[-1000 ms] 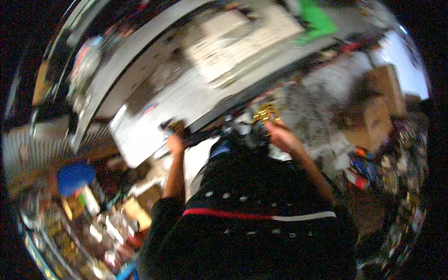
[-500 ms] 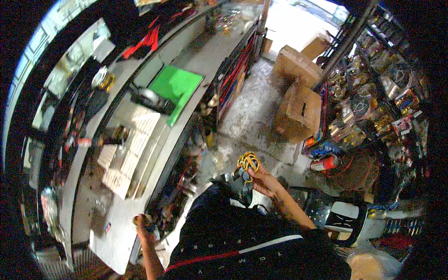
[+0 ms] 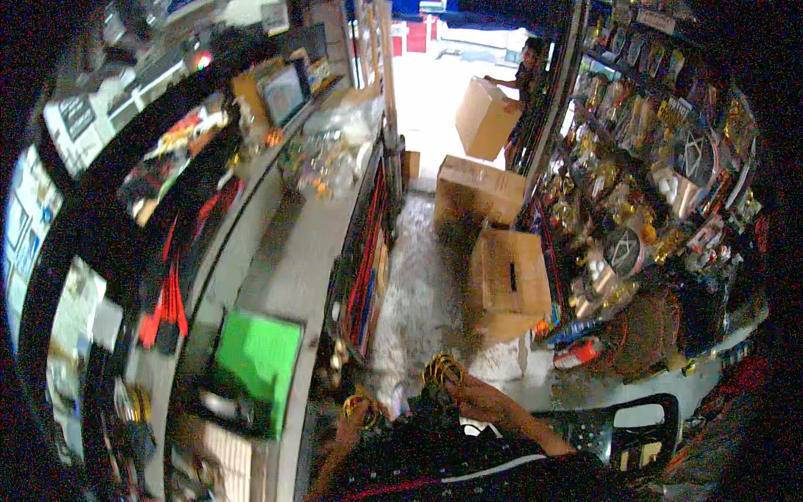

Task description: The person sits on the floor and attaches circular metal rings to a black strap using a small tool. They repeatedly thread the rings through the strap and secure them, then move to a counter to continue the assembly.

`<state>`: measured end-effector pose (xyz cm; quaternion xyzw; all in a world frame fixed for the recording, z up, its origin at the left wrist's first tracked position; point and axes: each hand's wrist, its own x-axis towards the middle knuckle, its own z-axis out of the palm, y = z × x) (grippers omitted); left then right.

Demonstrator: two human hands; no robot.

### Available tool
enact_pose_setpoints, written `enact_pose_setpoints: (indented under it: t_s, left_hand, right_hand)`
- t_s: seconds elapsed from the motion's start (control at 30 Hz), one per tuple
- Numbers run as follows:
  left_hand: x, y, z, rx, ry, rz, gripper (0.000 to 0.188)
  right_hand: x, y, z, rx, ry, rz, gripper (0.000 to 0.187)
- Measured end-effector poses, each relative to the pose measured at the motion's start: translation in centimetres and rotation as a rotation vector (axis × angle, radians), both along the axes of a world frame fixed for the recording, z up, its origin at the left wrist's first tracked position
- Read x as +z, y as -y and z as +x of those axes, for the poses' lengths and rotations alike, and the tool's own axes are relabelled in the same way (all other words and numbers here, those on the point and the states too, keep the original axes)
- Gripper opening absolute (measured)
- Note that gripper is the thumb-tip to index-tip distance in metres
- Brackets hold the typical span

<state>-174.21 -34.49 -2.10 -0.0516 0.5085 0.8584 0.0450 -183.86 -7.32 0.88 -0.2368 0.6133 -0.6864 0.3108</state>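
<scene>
In my right hand (image 3: 465,390) is a coil of yellow-and-dark cord (image 3: 441,371), its loops standing up above my closed fingers. My left hand (image 3: 355,416) is a short way to the left, near the long counter's edge. Its fingers are closed around a smaller yellow looped piece (image 3: 361,405), blurred enough that its exact kind is unclear. The two hands are apart, both in front of my dark shirt (image 3: 401,468).
A long grey counter (image 3: 280,276) runs along the left, bearing a green mat (image 3: 259,356). Cardboard boxes (image 3: 512,276) stand in the aisle. By the bright doorway a person (image 3: 529,79) holds another carton (image 3: 485,119). Packed goods hang on the right rack (image 3: 619,159).
The view has swung up toward the doorway, bringing the person with the carton into sight. My left hand has come nearer to my right, which still holds the coil.
</scene>
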Motion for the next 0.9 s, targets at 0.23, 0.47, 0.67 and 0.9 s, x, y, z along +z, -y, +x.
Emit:
enact_pose_setpoints:
  t_s: [0.23, 0.47, 0.67, 0.9]
  left_hand:
    - [0.5, 2.0, -20.1, -0.127, 0.092, 0.067, 0.019]
    - [5.3, -0.2, -38.0, -0.147, 0.304, -0.577, 0.020]
    - [2.9, -1.5, -57.7, -0.114, 0.104, -0.191, 0.022]
    - [7.2, -0.8, -76.3, 0.083, 0.115, -0.203, 0.032]
  right_hand:
    - [1.8, 0.6, -15.5, -0.240, 0.773, -0.343, 0.054]
    - [4.5, 0.9, -32.4, -0.326, 0.663, -0.287, 0.055]
    - [3.4, 1.0, -53.6, -0.254, 0.630, -0.254, 0.057]
    - [6.7, 3.7, -74.6, -0.078, 0.688, -0.210, 0.071]
